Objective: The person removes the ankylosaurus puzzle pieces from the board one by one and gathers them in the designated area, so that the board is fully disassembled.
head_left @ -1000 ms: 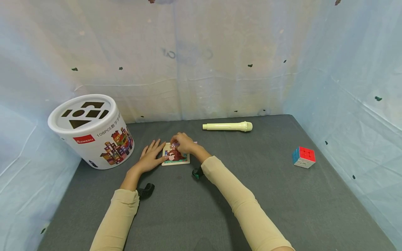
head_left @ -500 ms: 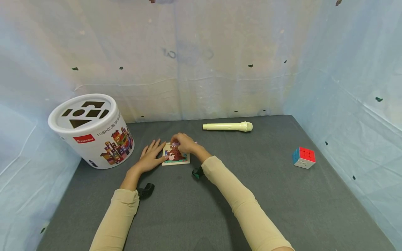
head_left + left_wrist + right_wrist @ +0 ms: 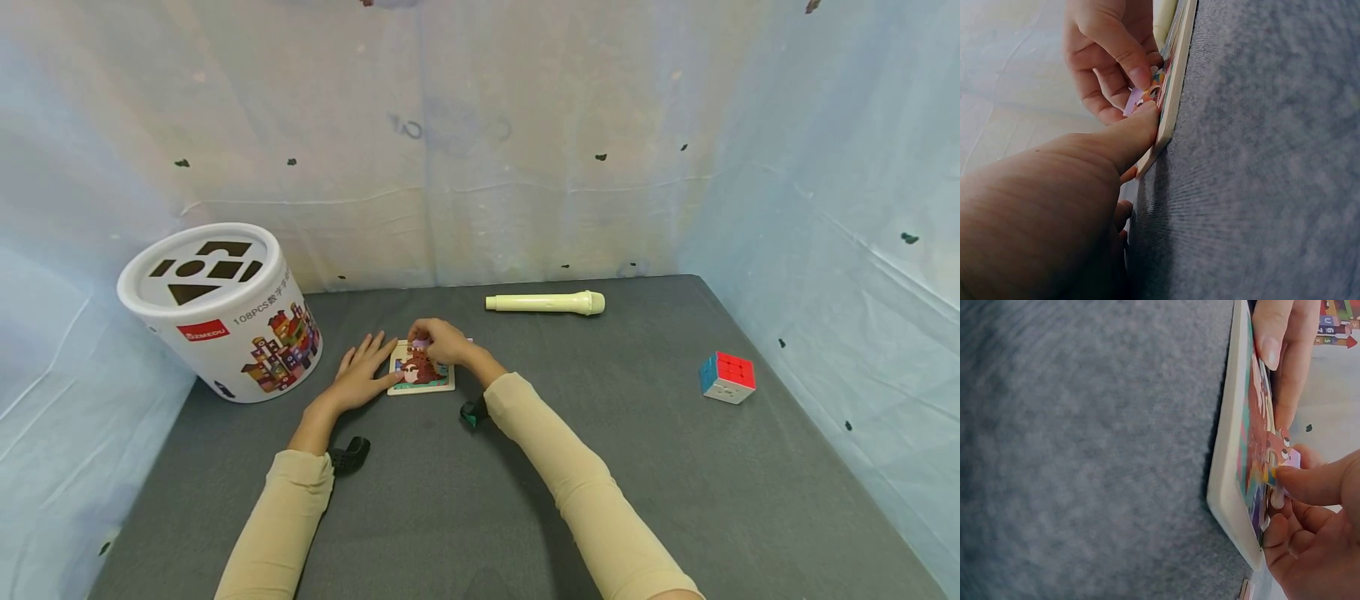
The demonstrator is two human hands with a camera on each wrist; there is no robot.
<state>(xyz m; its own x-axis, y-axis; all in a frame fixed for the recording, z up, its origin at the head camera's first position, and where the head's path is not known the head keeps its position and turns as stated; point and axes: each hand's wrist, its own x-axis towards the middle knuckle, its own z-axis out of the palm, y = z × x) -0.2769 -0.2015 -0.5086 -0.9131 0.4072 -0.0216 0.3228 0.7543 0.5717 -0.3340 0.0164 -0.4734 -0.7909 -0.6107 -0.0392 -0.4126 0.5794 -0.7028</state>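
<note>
A small wooden jigsaw puzzle board (image 3: 424,379) with a cartoon picture lies on the grey table. My left hand (image 3: 360,379) rests at its left side, fingers spread, thumb on the board's edge. Over the far part of the board my right hand (image 3: 442,342) pinches a puzzle piece between thumb and fingers. In the right wrist view this puzzle piece (image 3: 1285,450) shows cartoon eyes and a purple edge, and stands tilted up from the board. The left wrist view shows the same piece (image 3: 1138,100) close to my left thumb. My right fingers partly cover the picture.
A big white bucket (image 3: 225,333) with shaped holes in its lid stands at the left. Behind the board lies a pale yellow toy microphone (image 3: 543,302). A Rubik's cube (image 3: 727,377) sits at the right. A hanging sheet (image 3: 525,217) closes off the back and sides.
The right fingers have shifted slightly over the board, with a little more of the picture showing. The left hand stays in place.
</note>
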